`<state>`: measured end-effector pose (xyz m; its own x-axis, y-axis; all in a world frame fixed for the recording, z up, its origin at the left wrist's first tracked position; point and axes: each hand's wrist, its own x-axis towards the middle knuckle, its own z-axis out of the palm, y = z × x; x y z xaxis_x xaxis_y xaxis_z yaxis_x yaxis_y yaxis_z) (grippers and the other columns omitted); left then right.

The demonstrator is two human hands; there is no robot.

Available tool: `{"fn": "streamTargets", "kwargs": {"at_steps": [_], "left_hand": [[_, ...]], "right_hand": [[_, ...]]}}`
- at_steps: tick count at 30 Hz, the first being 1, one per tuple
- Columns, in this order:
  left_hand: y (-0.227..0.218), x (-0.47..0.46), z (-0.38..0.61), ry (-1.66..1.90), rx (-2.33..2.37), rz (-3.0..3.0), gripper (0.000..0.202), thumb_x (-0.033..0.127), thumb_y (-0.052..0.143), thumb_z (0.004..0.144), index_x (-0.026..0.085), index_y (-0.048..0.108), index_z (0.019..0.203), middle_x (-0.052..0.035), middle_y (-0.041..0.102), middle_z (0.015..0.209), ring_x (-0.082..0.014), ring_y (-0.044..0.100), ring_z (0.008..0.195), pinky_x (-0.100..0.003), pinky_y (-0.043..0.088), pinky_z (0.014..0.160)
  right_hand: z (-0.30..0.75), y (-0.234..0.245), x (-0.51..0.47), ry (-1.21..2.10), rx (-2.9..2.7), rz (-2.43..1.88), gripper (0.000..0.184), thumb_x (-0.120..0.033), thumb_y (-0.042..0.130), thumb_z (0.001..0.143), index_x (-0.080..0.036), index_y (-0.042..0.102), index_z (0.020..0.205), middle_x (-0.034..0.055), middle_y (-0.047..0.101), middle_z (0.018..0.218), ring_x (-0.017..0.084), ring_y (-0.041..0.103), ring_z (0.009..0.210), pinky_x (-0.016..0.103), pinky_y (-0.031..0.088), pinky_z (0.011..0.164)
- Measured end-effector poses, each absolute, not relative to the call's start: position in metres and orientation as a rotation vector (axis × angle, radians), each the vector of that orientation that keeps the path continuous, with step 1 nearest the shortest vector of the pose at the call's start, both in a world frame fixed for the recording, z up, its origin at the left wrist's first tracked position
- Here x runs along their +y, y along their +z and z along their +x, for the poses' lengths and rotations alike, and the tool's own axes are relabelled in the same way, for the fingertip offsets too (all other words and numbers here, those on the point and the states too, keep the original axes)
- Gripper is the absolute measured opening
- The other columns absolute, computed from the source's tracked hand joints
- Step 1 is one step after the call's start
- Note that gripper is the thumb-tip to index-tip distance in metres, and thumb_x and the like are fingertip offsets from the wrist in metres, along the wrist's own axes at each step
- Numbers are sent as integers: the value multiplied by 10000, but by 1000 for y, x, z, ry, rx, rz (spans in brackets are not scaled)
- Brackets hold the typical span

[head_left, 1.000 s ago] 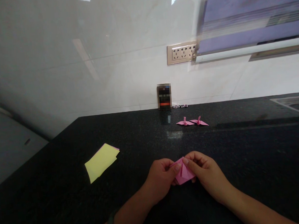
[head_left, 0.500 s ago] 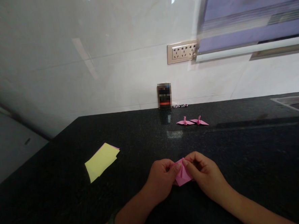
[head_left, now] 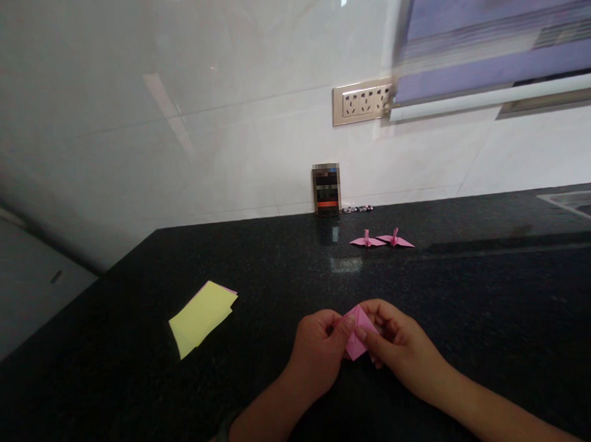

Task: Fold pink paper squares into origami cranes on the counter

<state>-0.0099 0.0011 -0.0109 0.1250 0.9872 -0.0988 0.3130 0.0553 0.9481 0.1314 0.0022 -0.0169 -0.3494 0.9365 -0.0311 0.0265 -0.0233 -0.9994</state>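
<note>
A piece of folded pink origami paper (head_left: 359, 318) is held between my two hands, just above the dark countertop. My left hand (head_left: 319, 349) pinches its left side, thumb on top. From the right, my right hand (head_left: 401, 340) grips it, with the thumb pressed on the front face near the middle. The fingers behind the paper are partly hidden. Beyond my hands, two folded pink paper cranes (head_left: 367, 240) stand side by side with their wings spread.
A stack of yellow paper sheets (head_left: 201, 319) lies to the left on the black countertop (head_left: 268, 269). At the back wall stands a blurred-out phone-like object (head_left: 327, 191), beside a small beaded string (head_left: 359, 209). A socket panel (head_left: 361, 102) is on the wall.
The pink paper has shifted in my hands and now shows a flatter diamond face. My right thumb has slid down from the top point toward the middle.
</note>
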Motion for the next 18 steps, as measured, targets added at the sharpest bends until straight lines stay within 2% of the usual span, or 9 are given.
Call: {"fn": "streamTargets", "kwargs": {"at_steps": [18], "left_hand": [[-11,0,-10,870,1364,1451,354,448,434,750,131,530,623,4,497,518,-96,445,473,-192,325,432]], "right_hand": [[130,-18,1,1524,-1398,-1041,152,-295,517,762,-178,453,835,-27,510,641,54,413,449,156,355,379]]}}
